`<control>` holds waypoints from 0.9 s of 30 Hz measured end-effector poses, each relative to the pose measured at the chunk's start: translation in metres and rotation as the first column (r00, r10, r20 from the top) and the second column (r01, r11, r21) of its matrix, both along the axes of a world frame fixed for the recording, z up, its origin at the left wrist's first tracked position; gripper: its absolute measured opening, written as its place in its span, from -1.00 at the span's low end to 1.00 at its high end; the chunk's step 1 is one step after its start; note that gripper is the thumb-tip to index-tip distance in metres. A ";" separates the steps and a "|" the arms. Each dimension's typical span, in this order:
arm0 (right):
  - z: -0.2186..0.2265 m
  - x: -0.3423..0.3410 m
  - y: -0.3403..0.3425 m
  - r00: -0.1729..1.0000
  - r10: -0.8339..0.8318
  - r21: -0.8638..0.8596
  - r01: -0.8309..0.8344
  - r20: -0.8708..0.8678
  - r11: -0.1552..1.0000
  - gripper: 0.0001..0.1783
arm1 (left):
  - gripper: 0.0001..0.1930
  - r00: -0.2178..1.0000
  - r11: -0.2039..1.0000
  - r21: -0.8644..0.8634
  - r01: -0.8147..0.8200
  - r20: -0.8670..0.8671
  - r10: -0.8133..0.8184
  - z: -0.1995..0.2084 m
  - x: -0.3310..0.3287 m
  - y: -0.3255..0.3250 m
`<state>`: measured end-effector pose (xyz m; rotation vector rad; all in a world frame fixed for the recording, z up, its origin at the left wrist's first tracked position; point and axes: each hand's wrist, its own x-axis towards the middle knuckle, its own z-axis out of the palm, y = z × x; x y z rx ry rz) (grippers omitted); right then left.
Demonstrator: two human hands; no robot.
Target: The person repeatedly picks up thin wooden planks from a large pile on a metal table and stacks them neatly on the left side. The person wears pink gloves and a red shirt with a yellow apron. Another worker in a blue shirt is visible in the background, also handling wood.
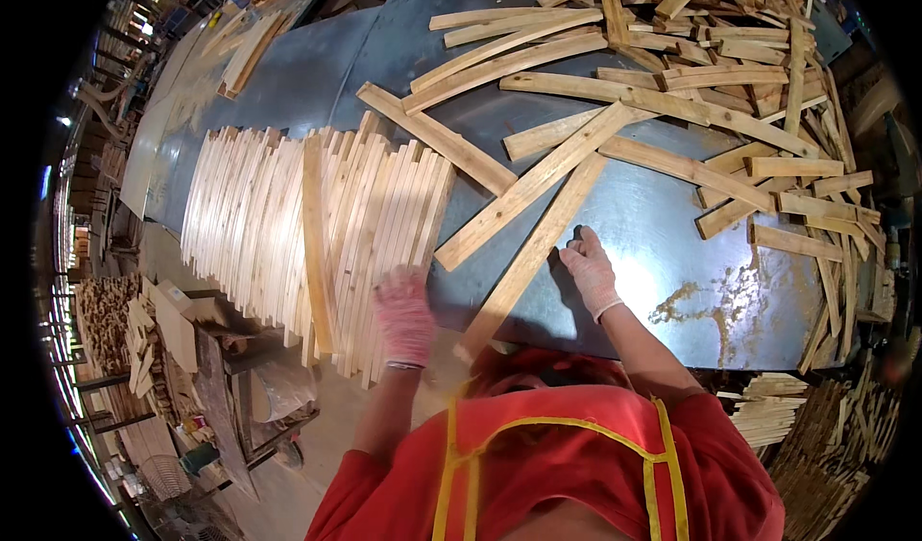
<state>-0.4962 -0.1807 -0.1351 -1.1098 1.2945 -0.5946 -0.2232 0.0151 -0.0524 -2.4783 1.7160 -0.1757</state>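
My left hand (400,318), in a pink knit glove, lies with its fingers spread over the near ends of a row of pale wooden slats (259,215). The slats sit side by side, and one darker slat (315,243) lies across them. In a paler glove, my right hand (590,274) is closed round a small dark object (577,233) whose kind I cannot make out. It is just above the metal tabletop (615,320). Left of it a long wooden strip (538,253) slants toward me, and another strip (528,188) lies at an angle beyond.
A loose heap of wooden pieces (730,80) covers the table's far right. More strips (252,51) lie at the far left. Beside the table on the left stands a wooden stand (226,387) with a cardboard box (178,315). Stacked wood (768,407) is at lower right.
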 end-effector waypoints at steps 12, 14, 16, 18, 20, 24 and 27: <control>0.006 -0.008 -0.018 0.989 0.146 0.058 -0.145 -0.006 0.988 -0.29 | -0.20 0.801 1.000 0.024 0.003 -0.598 0.011 -0.036 -0.051 -0.079; 0.030 -0.005 0.000 0.985 0.174 -0.037 -0.174 -0.007 0.984 -0.34 | -0.27 0.546 0.985 0.135 -0.105 -0.820 0.171 -0.020 -0.057 -0.032; 0.045 0.007 0.016 0.971 0.239 -0.064 -0.236 0.033 0.970 -0.36 | -0.32 0.346 0.917 0.351 -0.191 -0.850 0.397 0.023 -0.068 -0.001; 0.058 0.031 0.036 0.917 0.374 -0.034 -0.373 0.141 0.927 -0.36 | -0.35 0.365 0.936 0.244 -0.253 -0.872 0.326 -0.035 -0.061 0.076; 0.062 0.062 0.049 0.868 0.466 -0.018 -0.470 0.170 0.882 -0.31 | -0.35 0.361 0.927 0.249 -0.282 -0.867 0.343 -0.046 -0.058 0.097; 0.057 0.119 0.075 0.786 0.611 0.054 -0.616 0.090 0.786 -0.25 | -0.27 0.768 0.983 0.118 -0.139 -0.614 0.183 -0.001 -0.062 0.099; 0.064 0.149 0.091 0.749 0.650 0.097 -0.662 0.130 0.743 -0.27 | -0.20 0.911 0.995 -0.049 -0.085 -0.408 0.058 0.008 -0.056 0.084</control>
